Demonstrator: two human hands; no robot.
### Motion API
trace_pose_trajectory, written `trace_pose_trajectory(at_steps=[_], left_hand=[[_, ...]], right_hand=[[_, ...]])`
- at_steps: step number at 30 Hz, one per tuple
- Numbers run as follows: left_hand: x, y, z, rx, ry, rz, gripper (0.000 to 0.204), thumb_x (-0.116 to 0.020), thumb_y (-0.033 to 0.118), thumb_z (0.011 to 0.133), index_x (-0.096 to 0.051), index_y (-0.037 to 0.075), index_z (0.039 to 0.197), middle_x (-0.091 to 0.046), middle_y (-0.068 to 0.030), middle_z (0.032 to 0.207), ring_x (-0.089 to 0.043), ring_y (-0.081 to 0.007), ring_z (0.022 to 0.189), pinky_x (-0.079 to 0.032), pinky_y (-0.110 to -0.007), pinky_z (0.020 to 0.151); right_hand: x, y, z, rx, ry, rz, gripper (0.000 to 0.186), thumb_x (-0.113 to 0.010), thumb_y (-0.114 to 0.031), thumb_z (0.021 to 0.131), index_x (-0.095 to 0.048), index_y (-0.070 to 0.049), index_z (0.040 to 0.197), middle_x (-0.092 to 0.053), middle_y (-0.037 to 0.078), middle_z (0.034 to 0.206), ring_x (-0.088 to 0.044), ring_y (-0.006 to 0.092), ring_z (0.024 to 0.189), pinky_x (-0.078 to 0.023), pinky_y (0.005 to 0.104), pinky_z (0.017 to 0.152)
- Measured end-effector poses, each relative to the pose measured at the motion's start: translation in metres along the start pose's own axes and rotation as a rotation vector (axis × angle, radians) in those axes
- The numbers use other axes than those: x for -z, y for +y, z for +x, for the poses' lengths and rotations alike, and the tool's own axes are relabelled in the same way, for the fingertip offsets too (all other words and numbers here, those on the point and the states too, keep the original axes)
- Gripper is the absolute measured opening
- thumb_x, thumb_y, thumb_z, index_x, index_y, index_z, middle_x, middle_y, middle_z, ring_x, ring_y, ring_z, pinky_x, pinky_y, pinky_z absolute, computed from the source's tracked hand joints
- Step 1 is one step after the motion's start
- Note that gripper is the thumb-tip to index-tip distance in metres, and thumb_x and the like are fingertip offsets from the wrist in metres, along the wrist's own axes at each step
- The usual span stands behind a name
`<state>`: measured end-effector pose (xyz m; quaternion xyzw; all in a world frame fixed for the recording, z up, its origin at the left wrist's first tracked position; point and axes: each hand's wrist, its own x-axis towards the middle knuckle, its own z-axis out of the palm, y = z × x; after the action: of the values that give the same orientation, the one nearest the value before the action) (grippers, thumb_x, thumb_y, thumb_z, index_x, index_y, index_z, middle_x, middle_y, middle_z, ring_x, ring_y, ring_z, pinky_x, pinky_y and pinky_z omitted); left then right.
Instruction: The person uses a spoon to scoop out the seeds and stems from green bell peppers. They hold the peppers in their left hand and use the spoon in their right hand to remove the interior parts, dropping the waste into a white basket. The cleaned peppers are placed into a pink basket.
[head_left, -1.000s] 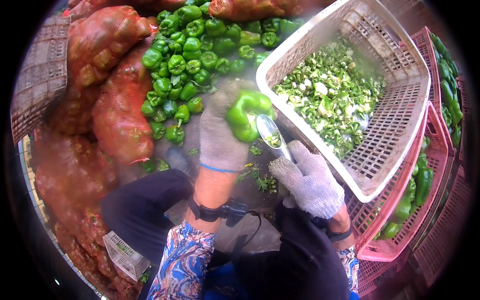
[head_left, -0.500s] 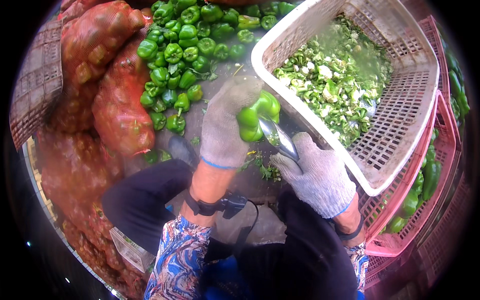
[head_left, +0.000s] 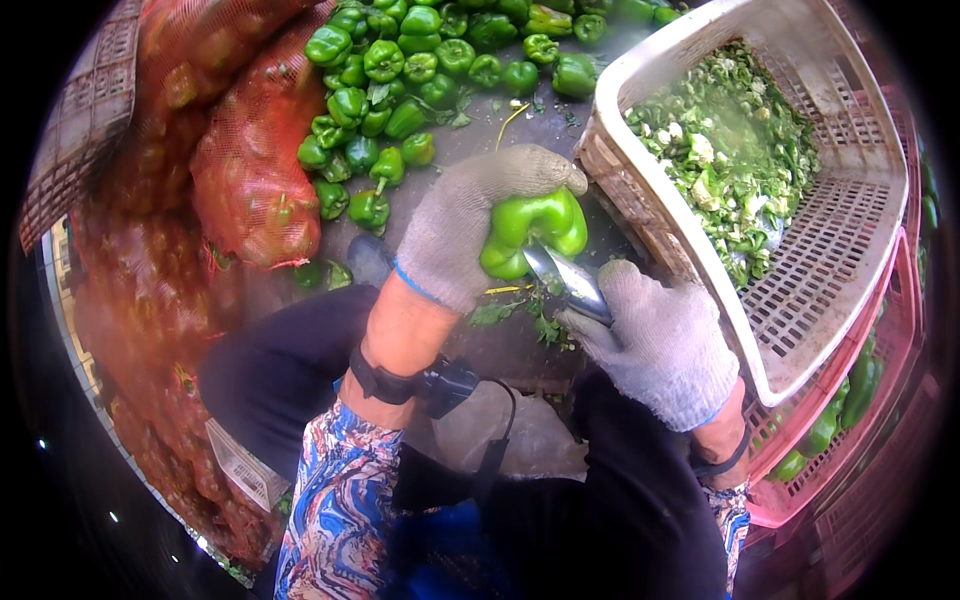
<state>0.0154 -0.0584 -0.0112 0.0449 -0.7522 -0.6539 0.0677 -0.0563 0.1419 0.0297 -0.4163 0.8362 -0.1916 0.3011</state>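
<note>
My left hand [head_left: 455, 225], in a pale knit glove, wraps its fingers and thumb round a green bell pepper [head_left: 555, 222]. In my gloved right hand [head_left: 665, 345] is a shiny, narrow metal blade-like tool [head_left: 572, 284], gripped near its lower end. The tool's tip meets the near side of the pepper, at the hollow between its lobes; whether it goes in I cannot tell. My right palm hides the rest of the tool. Both hands are above the dark floor [head_left: 480, 345], left of a white plastic crate [head_left: 805, 300] holding chopped green and whitish pepper scraps [head_left: 725, 150].
Whole green peppers [head_left: 420, 67] are heaped on the floor ahead. Red mesh sacks [head_left: 255, 170] are stacked at the left, beside another crate [head_left: 85, 120]. Pink crates [head_left: 905, 290] with green peppers stand under and beside the white one. Leaf bits [head_left: 550, 325] lie below my hands.
The view has shifted, so the pile and white crate appear further right. The pepper has turned in my left hand, and the tool's tip now shows at the pepper's near side.
</note>
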Motion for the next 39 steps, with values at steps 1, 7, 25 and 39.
trace_pose_trajectory(at_steps=[1, 7, 25, 39], left_hand=[[0.001, -0.002, -0.001, 0.119, 0.022, -0.144, 0.023, -0.06, 0.011, 0.094, -0.067, -0.003, 0.112, -0.07, -0.0097, 0.094, -0.067, -0.0169, 0.088, -0.055, -0.031, 0.081], [-0.012, -0.013, -0.015, -0.06, 0.161, -0.066, 0.036, -0.073, 0.002, 0.085, -0.061, 0.004, 0.119, -0.07, -0.0159, 0.118, -0.069, -0.021, 0.101, -0.057, -0.033, 0.087], [-0.057, 0.032, 0.005, 0.263, 0.637, -0.51, 0.056, -0.06, 0.048, 0.093, -0.059, -0.001, 0.121, -0.067, -0.0151, 0.101, -0.068, -0.0265, 0.088, -0.061, -0.042, 0.075], [-0.166, 0.103, 0.057, -0.454, 0.095, -0.115, 0.041, -0.075, 0.027, 0.085, -0.06, 0.001, 0.111, -0.061, -0.0192, 0.097, -0.067, -0.0345, 0.083, -0.055, -0.043, 0.072]], right_hand=[[0.0, 0.0, 0.002, -0.008, -0.021, 0.02, 0.039, -0.075, -0.042, 0.09, -0.06, -0.007, 0.097, -0.065, 0.02, 0.07, -0.068, 0.0419, 0.069, -0.053, 0.0504, 0.062], [-0.012, 0.011, -0.009, -0.144, -0.054, 0.531, 0.03, -0.077, -0.029, 0.09, -0.062, -0.006, 0.103, -0.063, 0.017, 0.07, -0.065, 0.0345, 0.064, -0.051, 0.0416, 0.062], [-0.061, 0.081, -0.03, 0.162, 0.275, 0.687, 0.035, -0.066, -0.033, 0.098, -0.064, -0.001, 0.112, -0.068, 0.017, 0.081, -0.067, 0.0261, 0.07, -0.054, 0.0393, 0.063], [-0.025, 0.047, -0.011, -0.35, 0.002, 0.681, 0.024, -0.066, -0.022, 0.097, -0.058, -0.003, 0.111, -0.063, 0.01, 0.072, -0.064, 0.0184, 0.061, -0.051, 0.0368, 0.054]])
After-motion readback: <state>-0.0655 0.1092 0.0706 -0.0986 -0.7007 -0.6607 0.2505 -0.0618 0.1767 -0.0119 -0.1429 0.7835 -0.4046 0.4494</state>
